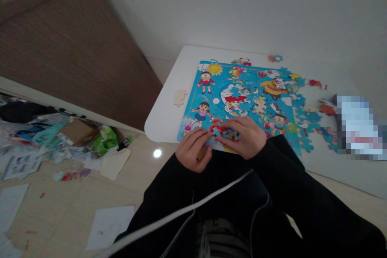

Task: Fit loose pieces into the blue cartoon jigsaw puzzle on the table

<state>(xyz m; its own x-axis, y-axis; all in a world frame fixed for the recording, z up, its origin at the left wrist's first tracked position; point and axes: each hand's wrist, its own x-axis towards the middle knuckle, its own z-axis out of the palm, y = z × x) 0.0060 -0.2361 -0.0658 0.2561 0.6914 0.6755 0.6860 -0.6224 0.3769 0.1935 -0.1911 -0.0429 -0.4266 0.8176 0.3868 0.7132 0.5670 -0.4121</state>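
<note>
A colourful cartoon jigsaw puzzle (242, 96) lies partly assembled on a small white table (163, 117). My left hand (193, 149) is at the puzzle's near edge, fingers curled, fingertips pinching a red puzzle piece (217, 127). My right hand (244, 135) meets it from the right, fingers closed on the same red piece. Both arms wear black sleeves. Something brown shows under my left palm; I cannot make it out.
Loose pieces (314, 109) are scattered to the puzzle's right. A face-down beige piece (180, 97) lies on the table to its left. A blurred-out object (359, 127) sits at the far right. Papers, bags and litter (69, 141) cover the floor at left.
</note>
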